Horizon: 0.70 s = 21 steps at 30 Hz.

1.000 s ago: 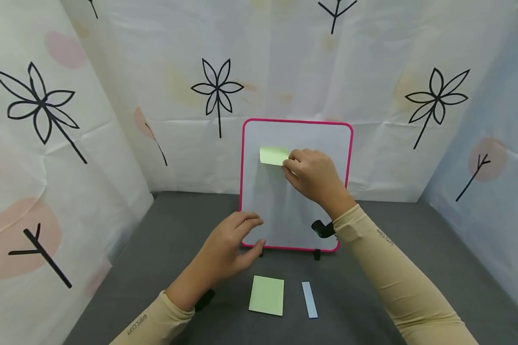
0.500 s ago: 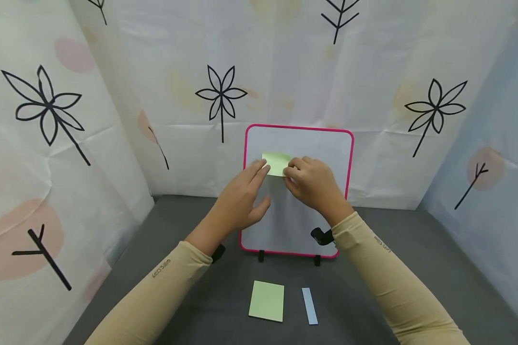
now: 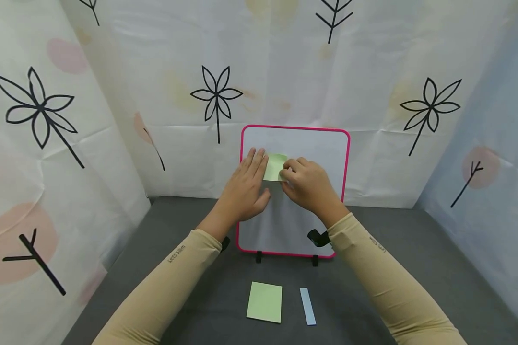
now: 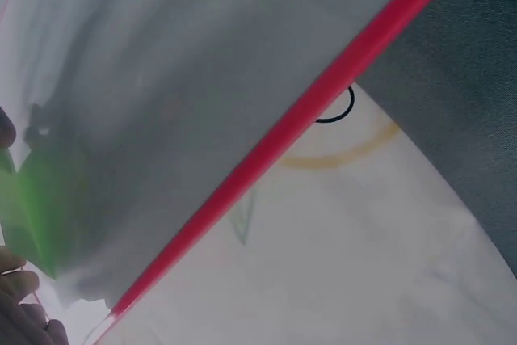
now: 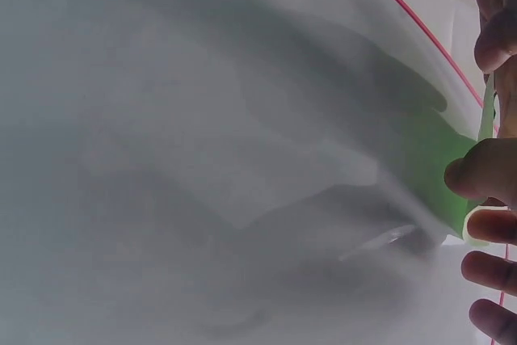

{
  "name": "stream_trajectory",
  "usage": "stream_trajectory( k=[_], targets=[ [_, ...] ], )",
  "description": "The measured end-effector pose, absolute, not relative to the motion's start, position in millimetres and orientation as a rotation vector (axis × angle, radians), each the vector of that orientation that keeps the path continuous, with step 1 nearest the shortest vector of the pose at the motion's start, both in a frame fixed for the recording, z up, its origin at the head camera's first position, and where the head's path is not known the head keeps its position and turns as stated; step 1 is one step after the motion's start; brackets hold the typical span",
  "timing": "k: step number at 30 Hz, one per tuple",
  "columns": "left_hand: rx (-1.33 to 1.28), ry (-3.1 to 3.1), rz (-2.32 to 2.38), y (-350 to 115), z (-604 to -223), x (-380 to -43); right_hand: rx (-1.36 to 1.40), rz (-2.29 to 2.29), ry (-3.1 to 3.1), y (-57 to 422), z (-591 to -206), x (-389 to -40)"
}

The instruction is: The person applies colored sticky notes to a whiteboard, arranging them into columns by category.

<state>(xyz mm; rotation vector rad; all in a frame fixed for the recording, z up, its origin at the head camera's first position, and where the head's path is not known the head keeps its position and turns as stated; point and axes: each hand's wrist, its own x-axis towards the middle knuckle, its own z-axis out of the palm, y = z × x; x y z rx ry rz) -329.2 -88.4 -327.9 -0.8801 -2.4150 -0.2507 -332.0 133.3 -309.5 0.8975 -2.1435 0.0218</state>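
Observation:
A light green sticky note is in front of the upper part of a pink-framed whiteboard. At the note's right edge, my right hand pinches it between thumb and fingers; the right wrist view shows that thumb against the paper, with a green tint on the board behind. My left hand lies along the note's left edge, its fingers straight and pointing up. Part of the note's left side is hidden behind those fingers.
Nearer me on the dark grey table lie a light green square sticky pad and a narrow pale blue strip. Small black feet hold up the whiteboard. Printed white cloth encloses the back and sides.
My left hand has risen from the board's lower left to the note's left edge, and its fingers have straightened. My right hand keeps its pinch and sits slightly lower on the board.

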Motion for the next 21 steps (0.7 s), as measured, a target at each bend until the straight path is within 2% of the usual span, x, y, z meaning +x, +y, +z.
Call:
stream_trajectory(
  k=[21],
  targets=[
    [-0.818, -2.515, -0.200, -86.5, -345.1, -334.5, 0.906, -0.015, -2.188, 134.7, -313.6, -334.0]
  ],
)
